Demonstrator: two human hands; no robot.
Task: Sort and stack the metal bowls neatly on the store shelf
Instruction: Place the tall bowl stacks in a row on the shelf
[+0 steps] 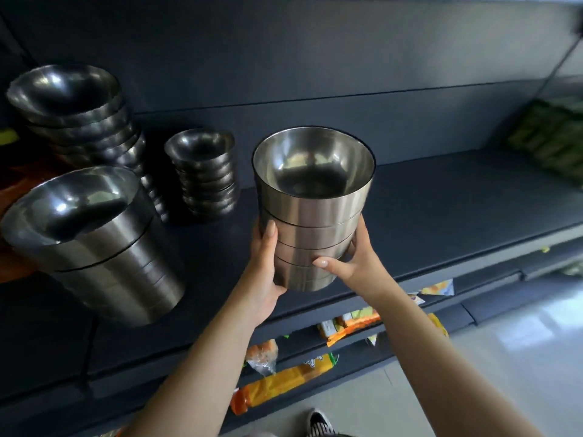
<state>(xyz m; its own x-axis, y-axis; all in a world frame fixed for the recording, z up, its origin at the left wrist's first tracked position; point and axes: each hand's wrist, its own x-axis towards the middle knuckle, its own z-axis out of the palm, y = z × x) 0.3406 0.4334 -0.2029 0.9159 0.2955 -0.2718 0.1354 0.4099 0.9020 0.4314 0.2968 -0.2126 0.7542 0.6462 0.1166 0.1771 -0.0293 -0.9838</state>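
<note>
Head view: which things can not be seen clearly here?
- Held stack: base hidden by left hand and right hand; on shelf or lifted, unclear.
- Green packs: blurred, cut by right edge.
- Back stack: lower bowls hidden by front stack.

Brushed, glossy metal bowls; matt dark shelf, perhaps painted metal.

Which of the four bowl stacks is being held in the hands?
The smooth-sided stack right of the others, gripped by left hand and right hand; the other three stand untouched.
</note>
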